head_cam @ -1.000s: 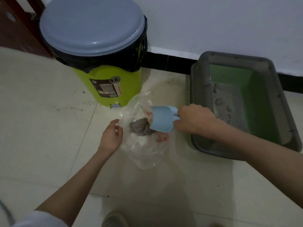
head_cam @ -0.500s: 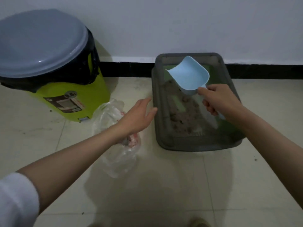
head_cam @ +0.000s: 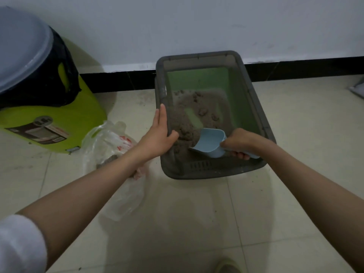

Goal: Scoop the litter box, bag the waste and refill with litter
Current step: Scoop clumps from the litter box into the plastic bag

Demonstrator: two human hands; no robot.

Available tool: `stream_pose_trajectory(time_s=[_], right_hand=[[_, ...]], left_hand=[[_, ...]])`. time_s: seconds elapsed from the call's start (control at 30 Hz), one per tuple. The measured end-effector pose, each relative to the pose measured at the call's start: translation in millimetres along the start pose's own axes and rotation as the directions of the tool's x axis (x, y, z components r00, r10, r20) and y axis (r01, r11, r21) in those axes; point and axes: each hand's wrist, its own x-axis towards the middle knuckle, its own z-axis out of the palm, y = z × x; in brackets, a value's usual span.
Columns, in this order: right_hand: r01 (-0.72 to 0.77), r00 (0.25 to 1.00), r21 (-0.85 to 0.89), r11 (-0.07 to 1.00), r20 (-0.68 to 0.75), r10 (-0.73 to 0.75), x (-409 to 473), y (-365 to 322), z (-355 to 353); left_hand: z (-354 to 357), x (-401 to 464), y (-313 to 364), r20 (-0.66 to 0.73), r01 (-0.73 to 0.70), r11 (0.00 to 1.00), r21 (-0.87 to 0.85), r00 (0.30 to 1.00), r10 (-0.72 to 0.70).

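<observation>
Litter box (head_cam: 262, 123) sat centre frame against the wall, left hand (head_cam: 157, 138) gripping its rim, right hand (head_cam: 239, 143) clenching the scoop (head_cam: 208, 142) dug into litter (head_cam: 189, 119)—scooping underway; next likely a lift toward the bag (head_cam: 110, 142) lower left.

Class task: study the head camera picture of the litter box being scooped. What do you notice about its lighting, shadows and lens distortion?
Head view: dim, flat indoor light with a bluish-grey cast; soft shadows on the tiles below the arms and litter box; wide-angle bending curves the baseboard and bulges the green bin; the white sleeve at the corner is blurred; no strong glare, only faint sheen on the plastic bag.
</observation>
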Motion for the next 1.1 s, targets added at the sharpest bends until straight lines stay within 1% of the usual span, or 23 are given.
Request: stream_pose_trajectory(time_s=[0.13,0.33,0.43,0.53,0.7,0.87,0.93,1.03,1.1], right_hand=[[-0.001,1.000,0.078,0.997,0.022,-0.001,15.3,1.1,5.5],[0.008,0.999,0.265,0.964,0.037,-0.019,43.2,0.6,22.4],[0.014,0.998,0.272,0.962,0.063,-0.032,56.2,-11.5,26.4],[0.014,0.998,0.267,0.964,0.057,-0.030,73.1,-21.9,28.4],[0.004,1.000,0.275,0.962,-0.017,0.000,100.3,-27.4,40.5],[0.099,0.985,0.199,0.975,-0.162,-0.067,116.5,-17.5,52.3],[0.119,0.982,0.236,0.964,-0.173,-0.078,117.8,-13.5,52.8],[0.145,0.981,0.350,0.925,-0.175,-0.088,116.1,-9.9,49.3],[0.172,0.972,0.416,0.893,-0.218,-0.086,113.5,-7.4,44.9]], left_hand=[[2.1,-0.1,0.4,-0.013,0.002,0.999,-0.032,1.000,-0.002],[6.0,3.7,-1.8,-0.026,0.020,0.997,-0.077,0.999,-0.022],[6.3,4.6,-2.4,-0.027,0.027,0.997,-0.070,0.999,-0.029],[6.6,4.8,-2.9,-0.033,0.026,0.997,-0.067,0.999,-0.028],[9.0,5.9,-3.6,-0.030,0.026,0.997,-0.076,0.999,-0.028],[8.9,6.5,-2.8,-0.022,0.025,0.998,-0.065,0.999,-0.026],[8.2,5.9,-2.4,-0.021,0.022,0.997,-0.069,0.999,-0.024],[7.5,5.3,-1.8,-0.018,0.027,0.997,-0.065,0.999,-0.028],[7.4,5.7,-1.8,-0.017,0.025,0.998,-0.065,1.000,-0.026]])
